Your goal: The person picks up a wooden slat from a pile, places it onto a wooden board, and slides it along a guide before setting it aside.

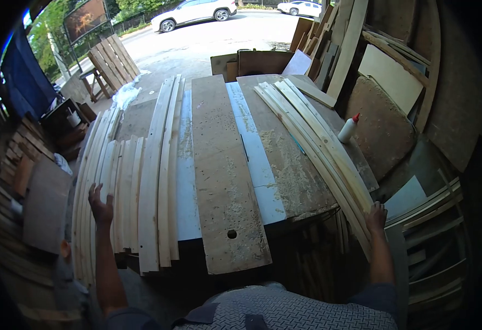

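My left hand (pixel 101 204) is over the near part of a row of pale wooden strips (pixel 124 192) on the left of the workbench, thumb and fingers apart. On the right, my right hand (pixel 376 216) has its fingers curled at the outer edge of a wooden strip (pixel 331 147), near its close end. That strip lies slanted beside several others in a bundle. Longer slats (pixel 154 181) lie between the left row and the middle of the bench. A wide board (pixel 224 165) with a dark hole near its close end runs down the centre.
A white glue bottle (pixel 348 128) with a red cap stands right of the bundle. Sawdust covers parts of the bench top (pixel 293 181). Boards and panels (pixel 384 121) lean at the right. A slatted wooden panel (pixel 113 58) stands far left, and a white car (pixel 194 12) is outside.
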`<state>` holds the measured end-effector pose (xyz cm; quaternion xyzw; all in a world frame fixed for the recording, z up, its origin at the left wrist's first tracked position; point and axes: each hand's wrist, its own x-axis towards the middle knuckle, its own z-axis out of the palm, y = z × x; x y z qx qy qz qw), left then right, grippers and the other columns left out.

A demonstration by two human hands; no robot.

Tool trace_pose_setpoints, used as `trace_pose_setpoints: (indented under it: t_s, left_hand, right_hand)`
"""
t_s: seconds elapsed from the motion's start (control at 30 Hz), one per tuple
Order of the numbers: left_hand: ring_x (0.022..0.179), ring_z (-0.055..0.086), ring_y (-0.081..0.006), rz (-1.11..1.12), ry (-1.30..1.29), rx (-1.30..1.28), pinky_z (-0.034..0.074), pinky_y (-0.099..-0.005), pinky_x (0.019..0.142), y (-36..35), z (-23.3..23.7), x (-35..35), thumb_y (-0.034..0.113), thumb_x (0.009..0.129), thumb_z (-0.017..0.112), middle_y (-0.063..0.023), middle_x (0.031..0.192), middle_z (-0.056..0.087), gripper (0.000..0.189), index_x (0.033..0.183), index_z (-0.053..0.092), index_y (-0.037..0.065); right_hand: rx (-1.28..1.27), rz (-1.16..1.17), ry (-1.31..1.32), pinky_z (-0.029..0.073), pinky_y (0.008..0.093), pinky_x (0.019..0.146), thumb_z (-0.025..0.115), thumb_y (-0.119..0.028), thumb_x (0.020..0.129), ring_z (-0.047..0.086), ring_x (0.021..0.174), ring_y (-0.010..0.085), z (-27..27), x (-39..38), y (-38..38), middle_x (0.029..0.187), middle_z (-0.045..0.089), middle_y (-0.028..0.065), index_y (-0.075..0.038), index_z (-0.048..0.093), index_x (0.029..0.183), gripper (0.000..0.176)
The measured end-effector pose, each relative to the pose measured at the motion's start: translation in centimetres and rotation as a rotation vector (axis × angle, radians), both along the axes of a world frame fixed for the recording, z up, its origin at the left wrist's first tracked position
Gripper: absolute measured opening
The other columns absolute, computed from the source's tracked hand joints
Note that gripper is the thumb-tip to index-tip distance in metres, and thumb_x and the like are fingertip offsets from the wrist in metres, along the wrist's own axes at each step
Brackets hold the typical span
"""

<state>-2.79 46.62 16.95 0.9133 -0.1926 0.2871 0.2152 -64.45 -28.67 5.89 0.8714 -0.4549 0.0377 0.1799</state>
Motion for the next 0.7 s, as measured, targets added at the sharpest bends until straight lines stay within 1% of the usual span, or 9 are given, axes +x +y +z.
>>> trace_pose_setpoints:
  t_s: [0.07, 0.1, 0.17, 0.27, 0.3, 0.37, 0.47, 0.6, 0.7]
  left_hand:
    - [0.137, 0.036, -0.0363, -0.022, 0.056, -0.062, 0.035, -0.0467, 0.113, -4.7, 1.3, -2.9, 0.014, 0.087, 0.067, -0.0188, 0.144, 0.043, 0.045, 0.129, 0.055, 0.004]
    - [0.138, 0.036, -0.0359, -0.050, 0.123, -0.076, 0.034, -0.0464, 0.114, -6.5, 1.4, -3.7, 0.014, 0.086, 0.067, -0.0183, 0.145, 0.043, 0.045, 0.129, 0.055, 0.004]
    - [0.137, 0.038, -0.0358, -0.151, 0.133, -0.126, 0.034, -0.0461, 0.113, -9.1, -0.2, -4.1, 0.015, 0.086, 0.068, -0.0177, 0.143, 0.045, 0.044, 0.128, 0.057, 0.004]
    - [0.135, 0.040, -0.0360, -0.256, 0.204, -0.201, 0.034, -0.0452, 0.112, -12.9, -1.8, -5.8, 0.016, 0.087, 0.068, -0.0171, 0.142, 0.047, 0.041, 0.125, 0.060, 0.004]
    - [0.136, 0.039, -0.0360, -0.295, 0.248, -0.239, 0.034, -0.0454, 0.113, -13.8, -2.0, -6.6, 0.018, 0.087, 0.068, -0.0172, 0.142, 0.047, 0.040, 0.124, 0.060, 0.004]
    - [0.136, 0.039, -0.0361, -0.329, 0.300, -0.241, 0.034, -0.0458, 0.113, -15.1, -2.0, -8.2, 0.018, 0.087, 0.069, -0.0173, 0.142, 0.047, 0.041, 0.124, 0.060, 0.004]
    - [0.137, 0.038, -0.0363, -0.397, 0.381, -0.193, 0.032, -0.0466, 0.114, -15.8, -2.1, -9.6, 0.020, 0.085, 0.070, -0.0181, 0.142, 0.046, 0.043, 0.123, 0.060, 0.004]
    - [0.136, 0.039, -0.0361, -0.408, 0.415, -0.157, 0.032, -0.0465, 0.114, -15.6, -2.4, -10.9, 0.020, 0.085, 0.070, -0.0180, 0.142, 0.047, 0.041, 0.123, 0.061, 0.005]
    - [0.136, 0.040, -0.0354, -0.406, 0.460, -0.192, 0.033, -0.0460, 0.113, -15.2, -2.4, -11.7, 0.021, 0.086, 0.069, -0.0172, 0.141, 0.048, 0.041, 0.123, 0.061, 0.005]
  right_hand:
    - [0.253, -0.135, 0.018, 0.046, 0.0480, 0.093, 0.070, -0.034, 0.087, 0.053, 0.118, 0.0323, 0.1, -0.6, -2.7, 0.126, 0.055, 0.0139, -0.006, 0.051, 0.123, 0.049]
    - [0.247, -0.133, 0.032, 0.046, 0.0480, 0.093, 0.070, -0.034, 0.087, 0.053, 0.118, 0.0323, 0.7, -0.5, -2.8, 0.126, 0.055, 0.0139, -0.006, 0.051, 0.123, 0.049]
    - [0.365, -0.109, -0.111, 0.047, 0.0515, 0.091, 0.068, -0.033, 0.088, 0.052, 0.120, 0.0340, 1.4, -0.6, -1.6, 0.131, 0.051, 0.0129, -0.006, 0.055, 0.122, 0.045]
    - [0.237, -0.173, 0.013, 0.046, 0.0521, 0.094, 0.066, -0.032, 0.089, 0.050, 0.123, 0.0337, 2.7, 0.4, 3.4, 0.134, 0.048, 0.0138, -0.008, 0.051, 0.128, 0.048]
    - [0.220, -0.175, 0.013, 0.046, 0.0521, 0.094, 0.066, -0.032, 0.089, 0.050, 0.123, 0.0337, 2.1, 0.0, 2.9, 0.134, 0.048, 0.0138, -0.008, 0.051, 0.128, 0.048]
    - [0.258, -0.360, -0.050, 0.043, 0.0513, 0.098, 0.070, -0.033, 0.086, 0.049, 0.125, 0.0336, -0.5, -0.4, 2.1, 0.133, 0.048, 0.0151, -0.008, 0.048, 0.131, 0.056]
    - [0.230, -0.421, -0.035, 0.043, 0.0495, 0.099, 0.072, -0.036, 0.085, 0.051, 0.121, 0.0324, -1.1, -0.4, 0.7, 0.127, 0.051, 0.0131, -0.006, 0.049, 0.129, 0.058]
    - [0.254, -0.342, -0.027, 0.043, 0.0480, 0.099, 0.076, -0.035, 0.081, 0.052, 0.119, 0.0318, 0.3, -0.3, 0.9, 0.123, 0.052, 0.0141, -0.005, 0.050, 0.125, 0.059]
    - [0.246, -0.159, -0.053, 0.047, 0.0463, 0.093, 0.081, -0.028, 0.076, 0.055, 0.112, 0.0334, 1.6, -0.5, 2.0, 0.116, 0.054, 0.0161, -0.004, 0.051, 0.114, 0.054]
